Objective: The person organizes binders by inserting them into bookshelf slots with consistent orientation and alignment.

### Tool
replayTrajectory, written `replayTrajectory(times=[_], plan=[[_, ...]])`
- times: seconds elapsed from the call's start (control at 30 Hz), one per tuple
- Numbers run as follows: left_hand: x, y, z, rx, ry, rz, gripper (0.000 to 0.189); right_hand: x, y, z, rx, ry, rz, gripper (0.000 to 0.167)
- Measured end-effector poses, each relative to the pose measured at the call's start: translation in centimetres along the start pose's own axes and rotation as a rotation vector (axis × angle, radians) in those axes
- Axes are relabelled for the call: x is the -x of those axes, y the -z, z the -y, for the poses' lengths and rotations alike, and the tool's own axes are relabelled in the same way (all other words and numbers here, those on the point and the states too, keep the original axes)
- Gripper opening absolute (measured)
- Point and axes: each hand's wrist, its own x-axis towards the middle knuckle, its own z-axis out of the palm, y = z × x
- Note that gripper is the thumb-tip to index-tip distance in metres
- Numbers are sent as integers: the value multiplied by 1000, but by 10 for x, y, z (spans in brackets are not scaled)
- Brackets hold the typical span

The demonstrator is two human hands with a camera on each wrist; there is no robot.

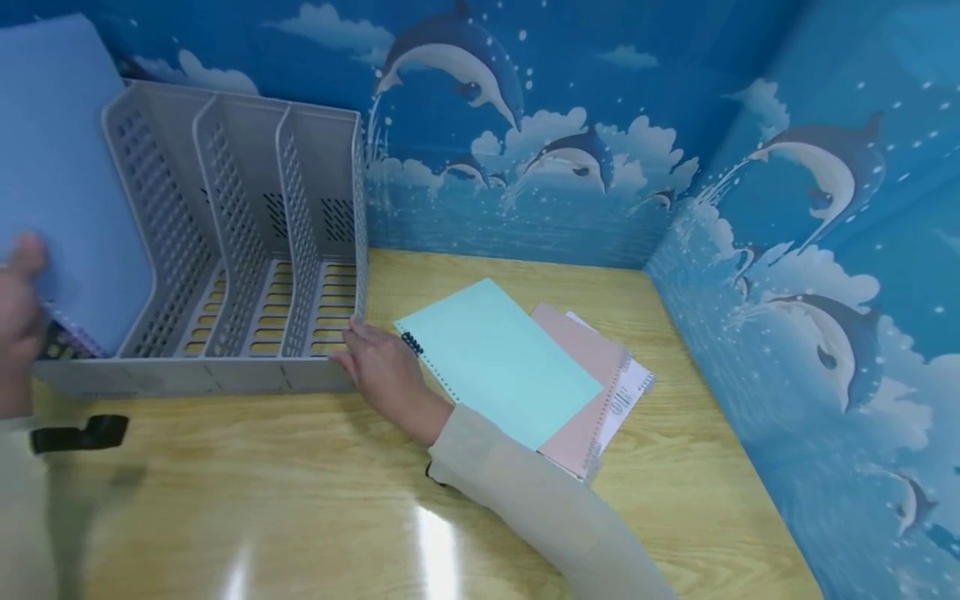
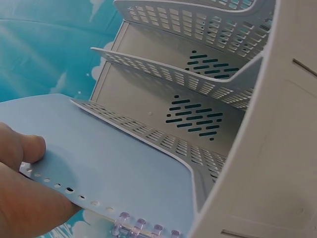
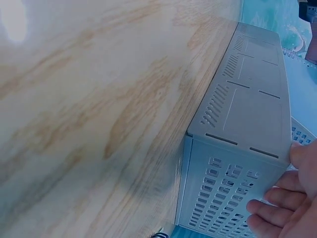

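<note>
A blue ring-bound notebook (image 1: 67,167) stands upright in the leftmost part of a grey file organizer (image 1: 202,377). My left hand (image 1: 21,312) pinches the notebook by its punched edge; in the left wrist view the thumb (image 2: 33,148) lies on the cover, above clear purple rings (image 2: 138,227). My right hand (image 1: 386,371) grips the organizer's front right corner. From the right wrist view, its thumb is on the top edge and the curled fingers (image 3: 277,203) are against the perforated side wall (image 3: 218,188).
Right of the organizer, a mint-green notebook (image 1: 498,362) overlaps a pink notebook (image 1: 585,383), with a white notebook (image 1: 626,400) partly under it. All lie on the wood-grain table (image 1: 300,492). Dolphin-patterned walls (image 1: 525,208) close off the back and right sides.
</note>
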Motion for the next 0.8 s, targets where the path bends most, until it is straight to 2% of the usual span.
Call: replayTrajectory(times=[0.1,0.17,0.27,0.3,0.43,0.57,0.63,0.73,0.8], plan=[[0,-2,2,30,-43,-17,84,0,0,0,-10,0,-3,30],[14,-9,-5,16,-37,-43,82,1,0,0,-13,-2,5,30],[18,-12,-4,-17,-43,-74,80,1,1,0,-14,-8,20,31],[21,-13,-7,-50,-22,-92,79,1,1,0,-16,-10,24,31],[38,-20,-16,-85,4,-115,77,1,2,0,-14,-20,39,34],[56,-27,-24,-61,46,-90,70,2,2,-1,-25,-20,46,35],[62,-31,-27,-53,44,-71,67,2,2,0,-23,-18,45,35],[68,-34,-29,-78,54,-52,66,2,2,0,-29,-13,40,35],[67,-36,-29,-64,31,-36,66,2,1,0,-27,-9,36,34]])
